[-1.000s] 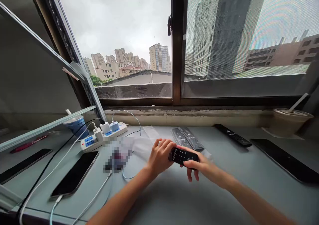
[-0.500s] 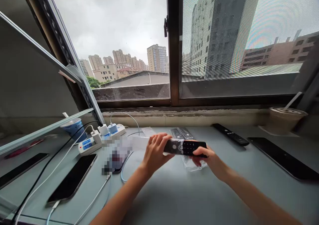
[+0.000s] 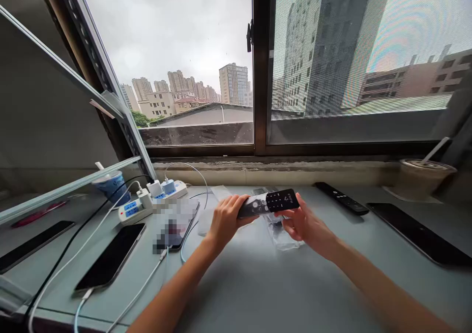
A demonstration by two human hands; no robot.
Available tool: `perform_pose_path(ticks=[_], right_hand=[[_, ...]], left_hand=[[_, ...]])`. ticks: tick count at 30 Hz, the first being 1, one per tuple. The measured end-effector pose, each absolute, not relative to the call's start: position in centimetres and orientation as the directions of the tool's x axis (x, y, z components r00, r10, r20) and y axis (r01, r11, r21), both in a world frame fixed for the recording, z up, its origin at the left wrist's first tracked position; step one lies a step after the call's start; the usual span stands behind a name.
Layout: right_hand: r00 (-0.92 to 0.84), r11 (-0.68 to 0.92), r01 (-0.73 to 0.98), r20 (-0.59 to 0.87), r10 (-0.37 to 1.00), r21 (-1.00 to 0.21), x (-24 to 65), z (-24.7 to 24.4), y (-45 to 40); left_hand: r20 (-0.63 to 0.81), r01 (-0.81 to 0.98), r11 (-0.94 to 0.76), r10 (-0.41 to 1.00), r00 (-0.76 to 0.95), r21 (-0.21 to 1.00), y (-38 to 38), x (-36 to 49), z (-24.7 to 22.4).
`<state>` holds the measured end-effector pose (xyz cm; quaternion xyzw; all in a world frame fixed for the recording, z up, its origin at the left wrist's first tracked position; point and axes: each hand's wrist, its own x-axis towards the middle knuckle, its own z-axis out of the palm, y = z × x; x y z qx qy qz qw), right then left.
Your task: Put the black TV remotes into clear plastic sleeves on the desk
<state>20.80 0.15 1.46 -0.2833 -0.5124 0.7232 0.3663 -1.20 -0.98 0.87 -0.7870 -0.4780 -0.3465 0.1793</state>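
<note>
A black remote control (image 3: 282, 200) is held tilted above the table, its right end raised. Clear plastic film covers its left part, while the keypad end is bare. My left hand (image 3: 227, 220) is closed around the film-covered left end. Close by the bare right end is my right hand (image 3: 309, 227), fingers apart, with fingertips near or against the remote's edge; firm contact cannot be made out. Beneath the hands lies crumpled clear plastic (image 3: 283, 237) on the table, partly hidden by the remote and right hand.
Another black remote (image 3: 341, 198) lies at right, beside a dark tablet-like device (image 3: 416, 232) and a drink cup (image 3: 422, 180). At left are a phone (image 3: 110, 257) on a cable, a power strip (image 3: 136, 210), a blue cup (image 3: 112, 188) and a metal shelf frame (image 3: 127, 111).
The remote has tilted, its right end rising. My right hand has loosened from its grip on the keypad end, and its fingers have spread. My left hand keeps its hold.
</note>
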Motion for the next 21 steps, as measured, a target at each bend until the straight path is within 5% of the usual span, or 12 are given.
perform_pose_path(ticks=[21], right_hand=[[-0.599, -0.201, -0.219, -0.031, 0.8, -0.955, 20.4, 0.2, 0.3]], left_hand=[[0.667, 0.862, -0.507, 0.639, 0.383, -0.01, -1.5, -0.6, 1.1]])
